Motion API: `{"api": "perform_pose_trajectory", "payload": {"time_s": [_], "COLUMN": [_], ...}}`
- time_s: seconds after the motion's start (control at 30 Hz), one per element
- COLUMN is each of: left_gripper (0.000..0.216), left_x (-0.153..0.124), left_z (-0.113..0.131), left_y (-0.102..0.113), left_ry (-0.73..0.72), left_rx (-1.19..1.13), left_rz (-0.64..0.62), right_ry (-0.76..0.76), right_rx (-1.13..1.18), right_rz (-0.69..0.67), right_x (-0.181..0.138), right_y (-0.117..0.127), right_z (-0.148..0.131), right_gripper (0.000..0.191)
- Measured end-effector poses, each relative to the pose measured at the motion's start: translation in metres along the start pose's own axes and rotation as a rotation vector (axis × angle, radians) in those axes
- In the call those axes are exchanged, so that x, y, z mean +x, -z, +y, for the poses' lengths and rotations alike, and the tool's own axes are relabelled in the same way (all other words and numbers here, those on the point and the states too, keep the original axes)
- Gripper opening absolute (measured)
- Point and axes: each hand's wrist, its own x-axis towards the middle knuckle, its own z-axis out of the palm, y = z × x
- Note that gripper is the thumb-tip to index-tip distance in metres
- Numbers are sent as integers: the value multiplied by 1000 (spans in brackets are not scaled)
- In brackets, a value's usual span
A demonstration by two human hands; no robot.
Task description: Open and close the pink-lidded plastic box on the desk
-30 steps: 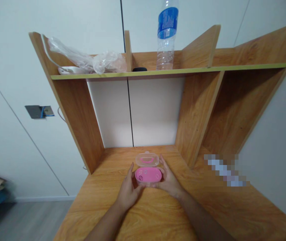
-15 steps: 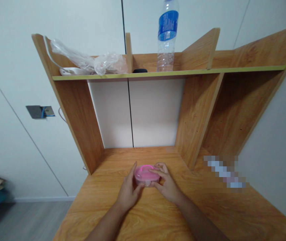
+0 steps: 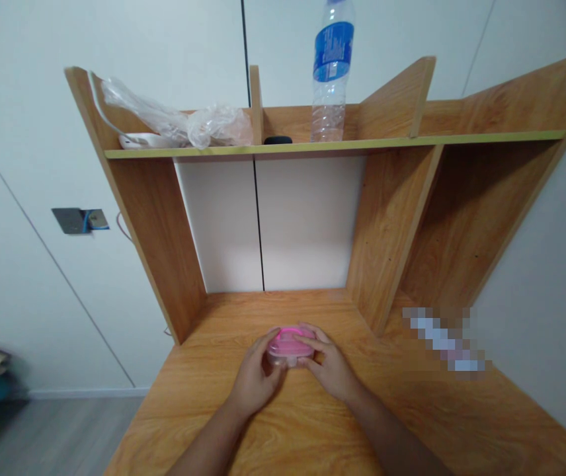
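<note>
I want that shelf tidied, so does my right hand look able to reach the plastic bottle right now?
Probably yes, once the right hand leaves the pink box: the plastic bottle stands on the shelf with nothing visible in front, though the stretch upward is hard to judge.

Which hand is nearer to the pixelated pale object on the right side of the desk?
The right hand: it is left of the pixelated pale object, touching the pink box. The left hand is farther left, at the box's other end.

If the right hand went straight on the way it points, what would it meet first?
The pink box; the right hand has fingers and thumb on it, though exact contact is unclear.
</note>
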Motion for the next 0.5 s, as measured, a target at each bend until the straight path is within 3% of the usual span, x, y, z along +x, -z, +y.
{"api": "perform_pose_trajectory", "payload": {"time_s": [0.23,0.5], "left_gripper": [63,59], "left_x": [3,4], "left_z": [18,17], "left_y": [5,4], "left_ry": [-48,-18], "left_rx": [2,-27], "left_rz": [-1,9], "right_ry": [53,49], "right_rx": [-12,-19], "right_rz": [-24,39], "right_x": [-2,-1], "right_y": [4,-1], "right_z": [-9,-1], "right_gripper": [62,51]}}
